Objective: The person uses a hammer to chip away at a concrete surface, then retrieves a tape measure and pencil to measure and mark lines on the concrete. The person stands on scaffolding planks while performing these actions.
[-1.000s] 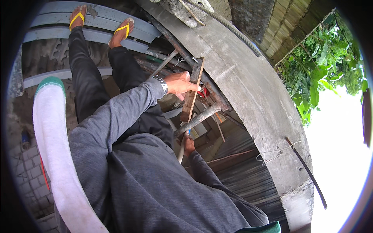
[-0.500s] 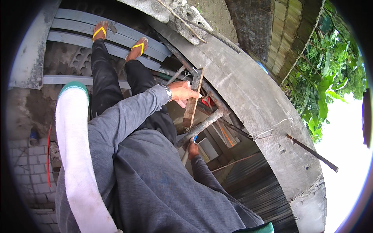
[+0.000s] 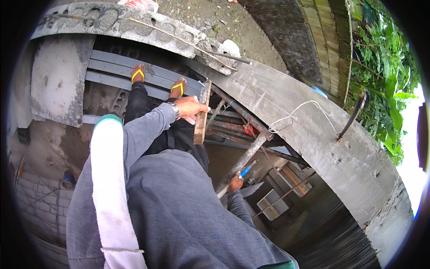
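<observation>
Short wooden board: brown, grey-smeared toward its upper end, paler along the narrow edge; gripped near mid-length by the left hand's fingers, beside rusty pipes. Right hand curled around a blue-handled tool, beside a mottled pole.

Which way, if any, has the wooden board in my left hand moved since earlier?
Yes: the wooden board appears farther left of the rusty pipe joint, though the camera shifted too.

Two hands, one wooden board, one blue-handled tool, one wristwatch, two yellow-strapped flip-flops.
</observation>
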